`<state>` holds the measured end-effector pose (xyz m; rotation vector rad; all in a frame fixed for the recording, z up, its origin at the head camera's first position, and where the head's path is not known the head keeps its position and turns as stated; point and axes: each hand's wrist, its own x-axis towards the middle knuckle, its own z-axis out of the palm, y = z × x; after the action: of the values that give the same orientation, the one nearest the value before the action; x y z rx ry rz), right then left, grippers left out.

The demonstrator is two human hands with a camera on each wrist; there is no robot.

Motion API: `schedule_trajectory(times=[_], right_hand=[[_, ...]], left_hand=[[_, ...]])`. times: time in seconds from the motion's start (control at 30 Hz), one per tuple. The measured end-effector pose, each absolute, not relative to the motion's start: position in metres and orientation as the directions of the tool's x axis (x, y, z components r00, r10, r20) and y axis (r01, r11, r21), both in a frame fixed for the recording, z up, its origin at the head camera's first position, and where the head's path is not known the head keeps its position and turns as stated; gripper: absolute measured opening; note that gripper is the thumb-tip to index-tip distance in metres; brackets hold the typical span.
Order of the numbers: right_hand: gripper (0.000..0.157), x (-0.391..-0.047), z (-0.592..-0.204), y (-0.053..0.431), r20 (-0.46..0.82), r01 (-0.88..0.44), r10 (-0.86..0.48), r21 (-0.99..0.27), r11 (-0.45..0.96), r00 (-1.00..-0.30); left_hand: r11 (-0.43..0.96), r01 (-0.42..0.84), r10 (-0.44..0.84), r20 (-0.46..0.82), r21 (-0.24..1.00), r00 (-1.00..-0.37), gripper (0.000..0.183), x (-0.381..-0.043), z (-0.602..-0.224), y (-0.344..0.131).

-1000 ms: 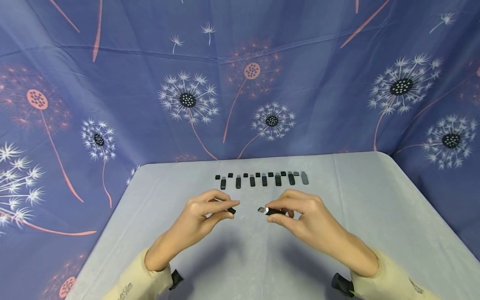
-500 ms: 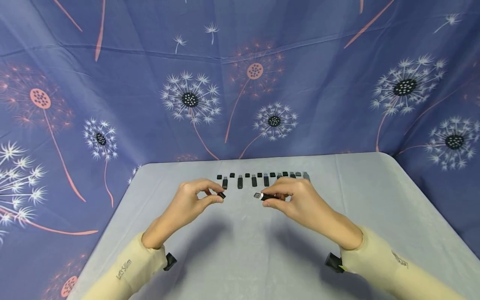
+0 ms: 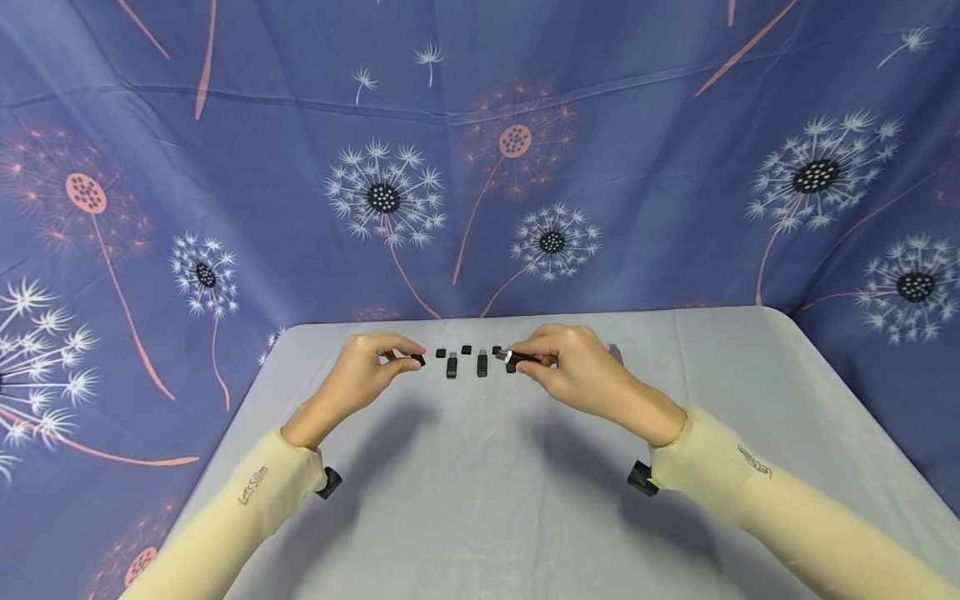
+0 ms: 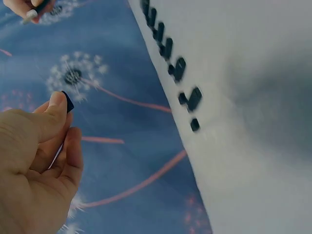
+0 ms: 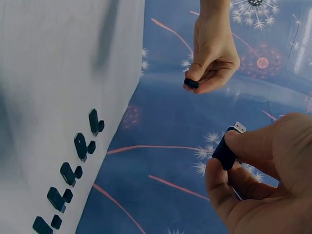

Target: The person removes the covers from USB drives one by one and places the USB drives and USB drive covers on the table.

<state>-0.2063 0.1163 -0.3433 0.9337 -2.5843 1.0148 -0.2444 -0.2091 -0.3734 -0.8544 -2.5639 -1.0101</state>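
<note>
My left hand [image 3: 367, 367] pinches a small black cap [image 4: 69, 101] between thumb and fingers, left of the row on the table. My right hand [image 3: 573, 362] grips a black USB stick [image 5: 225, 150], its bare metal plug [image 5: 239, 126] pointing left toward the other hand. In the head view this stick overlaps the row's middle. Uncapped black USB sticks, such as one stick [image 3: 452, 367] and another stick [image 3: 482, 364], lie in the row with small black caps [image 3: 441, 353] behind them. The right hand hides much of the row's right part.
The row runs along the back of a table [image 3: 465, 500] with a pale cloth. A grey USB stick [image 3: 616, 354] shows at its right end. Behind the table hangs a blue dandelion-print curtain [image 3: 480, 208]. Dark wrist devices sit at both cream sleeves.
Both hands have moved away from me toward the row, the left also leftward with the cap. The right hand, still gripping the USB stick, now covers the row's right part.
</note>
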Motion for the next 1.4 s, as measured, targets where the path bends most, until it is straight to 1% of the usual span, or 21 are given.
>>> schedule_trajectory(times=[0.17, 0.33, 0.57, 0.73, 0.87, 1.1, 1.3, 1.4], right_hand=[[0.026, -0.217, -0.339, 0.112, 0.364, -0.614, -0.497, -0.54, 0.576, -0.787], [0.025, -0.234, -0.331, 0.108, 0.341, -0.609, -0.511, -0.537, 0.584, -0.789], [0.023, -0.256, -0.324, 0.094, 0.267, -0.563, -0.509, -0.549, 0.618, -0.818], [0.026, -0.272, -0.323, 0.079, 0.188, -0.488, -0.48, -0.595, 0.638, -0.857], [0.028, -0.283, -0.325, 0.065, 0.141, -0.438, -0.462, -0.635, 0.637, -0.876], [0.029, -0.301, -0.335, 0.042, 0.083, -0.381, -0.449, -0.677, 0.63, -0.89], [0.031, -0.312, -0.354, 0.019, -0.01, -0.313, -0.435, -0.68, 0.663, -0.9], [0.033, -0.316, -0.367, 0.007, -0.068, -0.255, -0.405, -0.68, 0.687, -0.912]], left_hand=[[0.643, 0.544, 0.391, 0.379, 0.539, -0.839, 0.015, -0.261, -0.377, -0.223], [0.683, 0.519, 0.376, 0.362, 0.514, -0.853, 0.015, -0.276, -0.375, -0.232], [0.721, 0.495, 0.376, 0.326, 0.485, -0.867, 0.014, -0.297, -0.377, -0.242], [0.748, 0.462, 0.389, 0.249, 0.477, -0.887, 0.016, -0.311, -0.378, -0.248], [0.765, 0.444, 0.406, 0.186, 0.467, -0.895, 0.016, -0.322, -0.38, -0.252], [0.786, 0.377, 0.385, 0.089, 0.49, -0.918, 0.018, -0.34, -0.386, -0.252], [0.805, 0.26, 0.31, -0.004, 0.533, -0.951, 0.026, -0.351, -0.397, -0.246], [0.815, 0.246, 0.3, -0.019, 0.525, -0.954, 0.021, -0.356, -0.403, -0.241]])
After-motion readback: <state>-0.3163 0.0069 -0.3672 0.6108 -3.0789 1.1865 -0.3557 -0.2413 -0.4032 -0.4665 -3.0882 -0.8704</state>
